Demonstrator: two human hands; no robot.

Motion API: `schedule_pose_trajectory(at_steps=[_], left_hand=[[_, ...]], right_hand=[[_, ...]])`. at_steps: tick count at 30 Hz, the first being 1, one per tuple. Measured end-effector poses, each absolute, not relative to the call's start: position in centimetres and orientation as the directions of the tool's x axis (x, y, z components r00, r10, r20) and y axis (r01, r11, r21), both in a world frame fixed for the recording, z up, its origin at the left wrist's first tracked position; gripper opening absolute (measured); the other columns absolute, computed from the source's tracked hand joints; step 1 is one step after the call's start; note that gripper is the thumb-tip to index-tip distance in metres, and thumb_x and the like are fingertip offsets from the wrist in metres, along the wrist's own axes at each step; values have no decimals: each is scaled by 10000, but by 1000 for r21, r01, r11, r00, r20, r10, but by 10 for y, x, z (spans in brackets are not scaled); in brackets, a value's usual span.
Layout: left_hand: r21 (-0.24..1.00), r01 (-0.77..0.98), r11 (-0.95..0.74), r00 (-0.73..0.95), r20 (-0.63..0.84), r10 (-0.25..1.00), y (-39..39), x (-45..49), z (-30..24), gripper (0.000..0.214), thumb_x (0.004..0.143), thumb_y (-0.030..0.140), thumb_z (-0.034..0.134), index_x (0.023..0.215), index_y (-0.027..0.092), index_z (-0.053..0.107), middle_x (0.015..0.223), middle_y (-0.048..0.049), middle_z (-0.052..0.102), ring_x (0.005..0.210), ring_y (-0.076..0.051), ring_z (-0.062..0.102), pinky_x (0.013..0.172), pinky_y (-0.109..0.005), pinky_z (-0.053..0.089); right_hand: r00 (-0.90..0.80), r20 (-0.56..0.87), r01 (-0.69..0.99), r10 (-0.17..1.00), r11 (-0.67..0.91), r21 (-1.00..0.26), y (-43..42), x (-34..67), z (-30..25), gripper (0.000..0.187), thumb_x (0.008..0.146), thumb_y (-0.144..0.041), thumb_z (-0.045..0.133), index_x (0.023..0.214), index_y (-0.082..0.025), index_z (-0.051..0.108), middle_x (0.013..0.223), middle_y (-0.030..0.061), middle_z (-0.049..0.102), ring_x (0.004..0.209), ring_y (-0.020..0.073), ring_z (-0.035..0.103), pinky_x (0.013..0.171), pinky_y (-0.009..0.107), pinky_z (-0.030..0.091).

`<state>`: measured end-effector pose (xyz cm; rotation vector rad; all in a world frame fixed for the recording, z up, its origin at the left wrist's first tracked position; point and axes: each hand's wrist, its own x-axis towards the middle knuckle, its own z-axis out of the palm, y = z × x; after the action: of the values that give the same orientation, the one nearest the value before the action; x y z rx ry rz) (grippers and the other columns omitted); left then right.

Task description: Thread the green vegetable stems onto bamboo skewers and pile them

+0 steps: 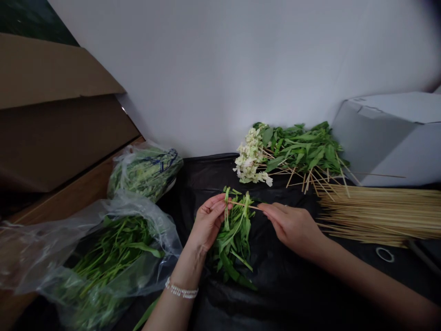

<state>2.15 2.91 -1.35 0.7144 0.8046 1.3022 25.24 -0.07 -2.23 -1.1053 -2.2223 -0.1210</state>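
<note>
My left hand (209, 219) pinches a small bunch of green leafy stems (234, 239) near its cut top, leaves hanging toward me over the black sheet (285, 285). My right hand (292, 225) is closed on a thin bamboo skewer (245, 205) that runs across through the stems toward the left fingers. A bead bracelet (181, 290) circles my left wrist.
Finished skewers of greens and pale florets (292, 154) lie at the back by the wall. A pile of bare skewers (382, 214) lies right, below a white box (389, 138). Two plastic bags of greens (103, 257) sit left, beside a cardboard box (51, 115). A rubber band (385, 254) lies at right.
</note>
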Motion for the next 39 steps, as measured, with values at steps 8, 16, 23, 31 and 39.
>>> schedule_pose_trajectory(at_steps=[8, 16, 23, 31, 39], left_hand=[[863, -491, 117, 42, -110, 993, 30, 22, -13, 354, 569, 177, 897, 893, 137, 760, 802, -40, 778, 692, -105, 699, 700, -181, 546], [886, -442, 144, 69, -127, 990, 25, 22, -11, 551, 581, 158, 889, 1100, 147, 704, 810, -49, 785, 712, -115, 707, 735, -198, 522], [895, -418, 155, 95, -126, 987, 23, 23, -8, 519, 588, 182, 889, 1076, 144, 715, 801, -50, 784, 712, -125, 706, 747, -216, 514], [926, -348, 146, 118, -111, 987, 21, 24, -6, 485, 597, 185, 884, 1052, 140, 721, 756, -41, 771, 688, -129, 701, 738, -221, 514], [967, -243, 71, 211, -19, 977, 15, 30, -11, 510, 680, 293, 844, 1154, 184, 690, 809, -46, 756, 756, -160, 687, 754, -250, 499]], right_hand=[[-430, 595, 766, 679, 623, -158, -1, 251, -23, 327, 948, -145, 377, 1134, -156, 647, 885, 55, 721, 720, 171, 698, 601, 277, 503], [-433, 567, 765, 701, 618, -180, -5, 248, -23, 329, 945, -137, 382, 1139, -164, 645, 857, 50, 713, 718, 158, 686, 615, 264, 495], [-421, 517, 733, 746, 615, -291, -8, 245, -24, 334, 942, -127, 387, 1156, -175, 639, 867, 51, 702, 741, 156, 677, 678, 272, 513], [-426, 495, 700, 757, 622, -350, -7, 244, -25, 345, 930, -127, 370, 1136, -162, 645, 870, 57, 704, 762, 170, 678, 709, 307, 533], [-402, 552, 659, 731, 649, -380, -5, 247, -15, 329, 946, -155, 362, 1132, -178, 633, 892, 49, 715, 753, 150, 672, 711, 283, 527]])
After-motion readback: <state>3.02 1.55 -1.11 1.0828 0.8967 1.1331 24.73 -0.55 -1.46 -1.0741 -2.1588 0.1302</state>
